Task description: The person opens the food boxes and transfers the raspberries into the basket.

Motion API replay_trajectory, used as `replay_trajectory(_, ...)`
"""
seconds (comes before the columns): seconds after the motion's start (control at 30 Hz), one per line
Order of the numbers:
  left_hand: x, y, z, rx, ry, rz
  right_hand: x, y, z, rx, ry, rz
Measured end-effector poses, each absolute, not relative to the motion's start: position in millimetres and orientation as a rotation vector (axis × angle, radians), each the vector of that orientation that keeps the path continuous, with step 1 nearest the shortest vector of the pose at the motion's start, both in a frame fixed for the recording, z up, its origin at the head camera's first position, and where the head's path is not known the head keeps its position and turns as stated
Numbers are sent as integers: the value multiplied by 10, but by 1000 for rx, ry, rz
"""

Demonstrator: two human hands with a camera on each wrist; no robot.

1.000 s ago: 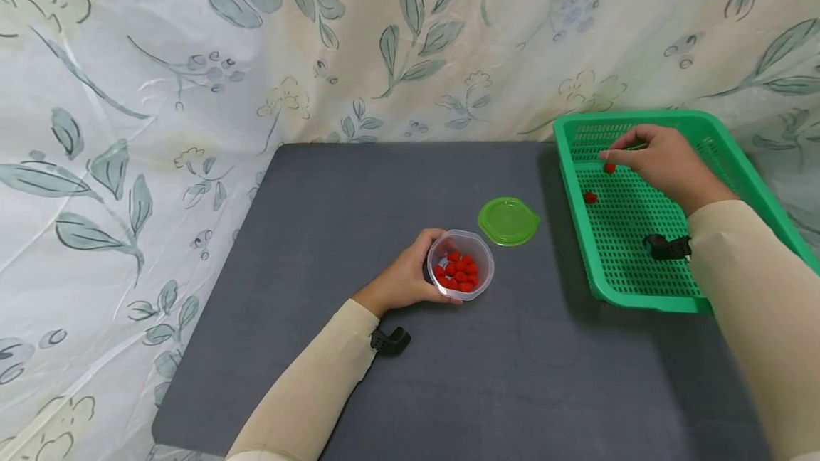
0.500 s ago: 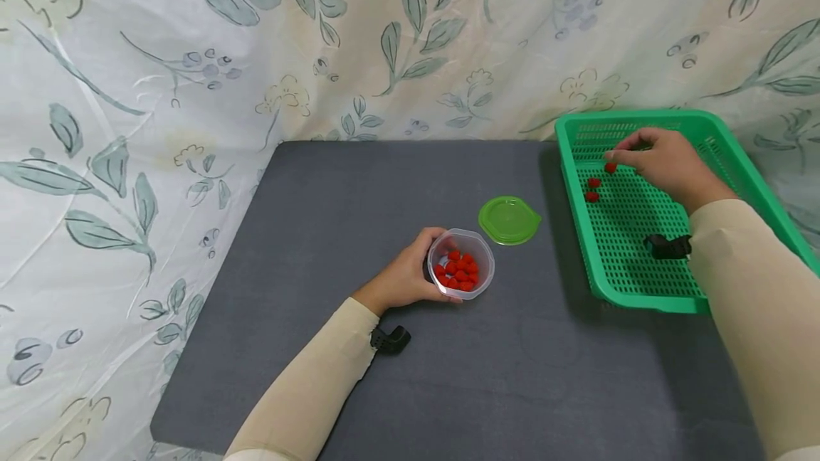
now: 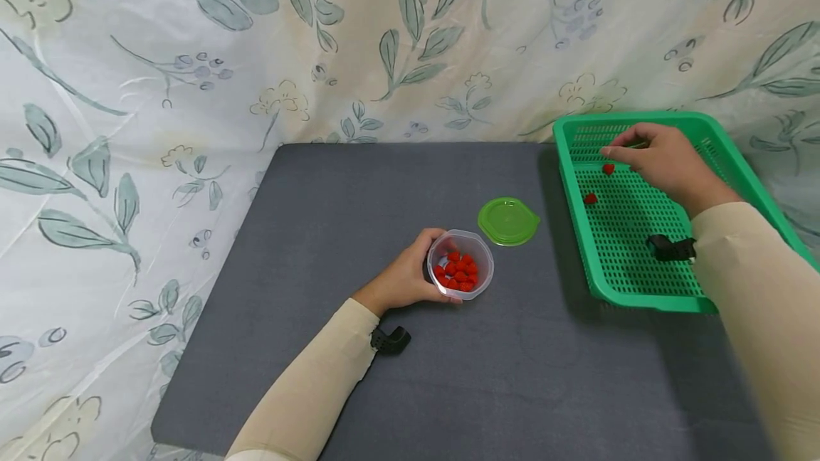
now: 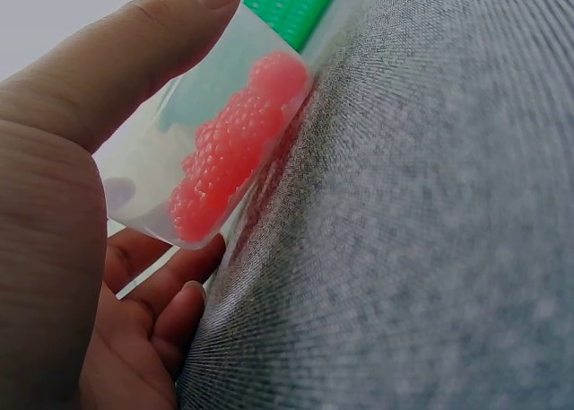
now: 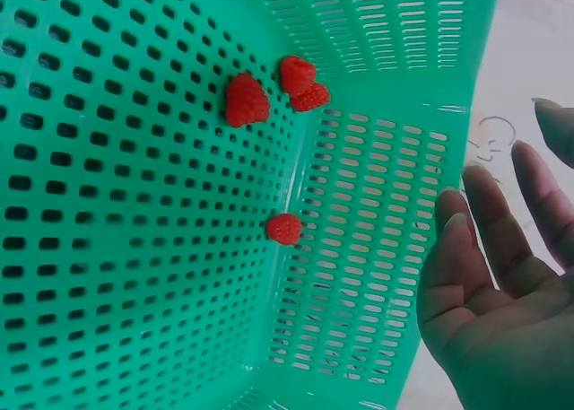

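My left hand (image 3: 405, 277) holds a clear plastic tub (image 3: 486, 277) on the dark tabletop, its thumb and fingers round the side. Several red raspberries (image 3: 460, 276) lie in the tub; in the left wrist view they are bunched against its base. Over the green basket (image 3: 602, 262), my right hand (image 3: 666, 162) hovers with loosely bent fingers. The right wrist view shows nothing between those fingers. One raspberry (image 3: 608, 169) lies below the fingertips and another raspberry (image 3: 590, 198) near the left wall. A touching pair of raspberries (image 5: 305, 85) also shows in the right wrist view.
A green lid (image 3: 509, 221) lies flat on the dark tabletop (image 3: 359, 198), between the tub and the basket. Behind the table hangs a leaf-patterned cloth (image 3: 410, 41). Each sleeve has a black wrist camera (image 3: 391, 340) strapped near the cuff.
Half a second ago an extra raspberry showed beside the one near the basket's left wall; in the head view it no longer shows there. Both hands stay almost in place.
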State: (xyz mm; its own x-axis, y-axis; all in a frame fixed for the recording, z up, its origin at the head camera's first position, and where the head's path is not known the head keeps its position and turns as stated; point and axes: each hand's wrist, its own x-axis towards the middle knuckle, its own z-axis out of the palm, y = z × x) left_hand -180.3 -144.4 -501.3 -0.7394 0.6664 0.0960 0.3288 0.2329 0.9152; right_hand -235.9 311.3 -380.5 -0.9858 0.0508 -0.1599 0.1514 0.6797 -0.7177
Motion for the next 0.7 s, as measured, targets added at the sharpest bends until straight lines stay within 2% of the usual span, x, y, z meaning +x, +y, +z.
replay_trajectory(0.4, -1725, -1520, -5091, 970, 2197, 1507, -1983, 3041, -3646, 145, 2818, -1252)
replay_trajectory(0.7, -1692, -1508, -5125, 959, 2212, 1504, -1823, 2907, -3560, 39, 2854, -1301)
